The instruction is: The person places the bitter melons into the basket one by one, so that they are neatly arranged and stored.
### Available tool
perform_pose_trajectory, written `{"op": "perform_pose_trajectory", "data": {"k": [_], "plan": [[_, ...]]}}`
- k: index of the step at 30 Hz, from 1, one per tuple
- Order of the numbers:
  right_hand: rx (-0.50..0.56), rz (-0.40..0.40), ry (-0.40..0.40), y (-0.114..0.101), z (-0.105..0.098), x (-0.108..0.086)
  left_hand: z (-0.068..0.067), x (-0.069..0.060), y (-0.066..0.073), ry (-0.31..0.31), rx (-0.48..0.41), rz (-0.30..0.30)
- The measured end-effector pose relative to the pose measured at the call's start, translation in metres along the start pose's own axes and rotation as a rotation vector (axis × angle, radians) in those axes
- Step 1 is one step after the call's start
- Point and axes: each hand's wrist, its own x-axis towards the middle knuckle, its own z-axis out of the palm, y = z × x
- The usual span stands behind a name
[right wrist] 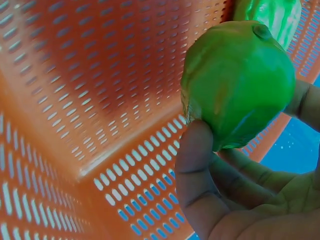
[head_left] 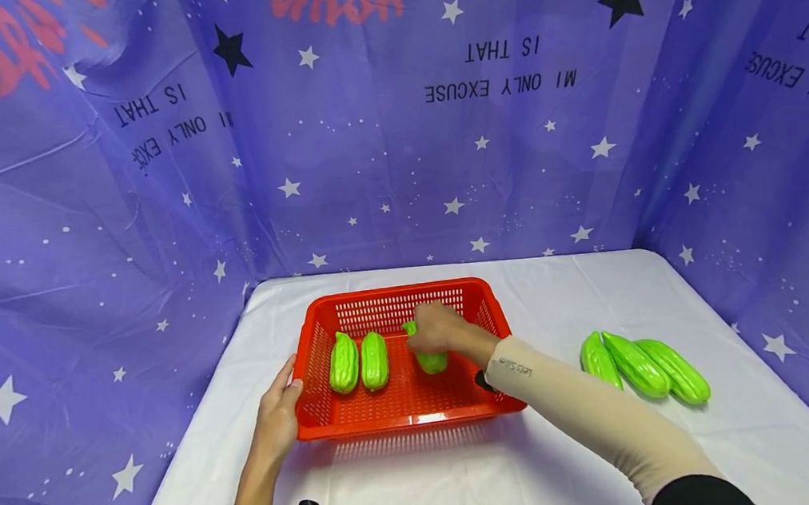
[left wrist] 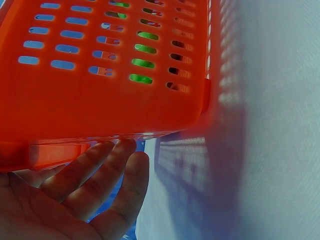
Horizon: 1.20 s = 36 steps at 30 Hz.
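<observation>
Your right hand is gripping a ridged green gourd, thumb on one side and fingers on the other, parted about as wide as its girth. The held gourd is sitting inside the red basket, right of its middle; contact with the floor cannot be confirmed. Its length is running roughly near to far, like the two gourds lying at the basket's left, presumably so they fit side by side. Three more gourds are lying close together on the white cloth to the right, apparently set within your right hand's reach.

Your left hand is touching the basket's left rim, probably steadying it; its fingers are lying loosely extended and slightly spread, holding no gourd. Whether its thumb is pressing cannot be told. Your right forearm is crossing the right rim, angling inward from the near right.
</observation>
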Motion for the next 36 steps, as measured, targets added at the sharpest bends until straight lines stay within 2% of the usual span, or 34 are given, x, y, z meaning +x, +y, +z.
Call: {"op": "perform_pose_trajectory", "data": {"k": [13,22,36], "plan": [[0.021,0.008,-0.033,-0.003,0.025,0.018,0.0,-0.001,-0.002,-0.005,-0.004,0.005],[0.039,0.013,-0.05,-0.007,0.028,0.02,-0.001,0.0,0.001,-0.008,0.001,0.006],[0.058,0.006,-0.026,-0.015,0.039,0.03,-0.001,-0.001,0.001,-0.013,-0.005,-0.006]]}}
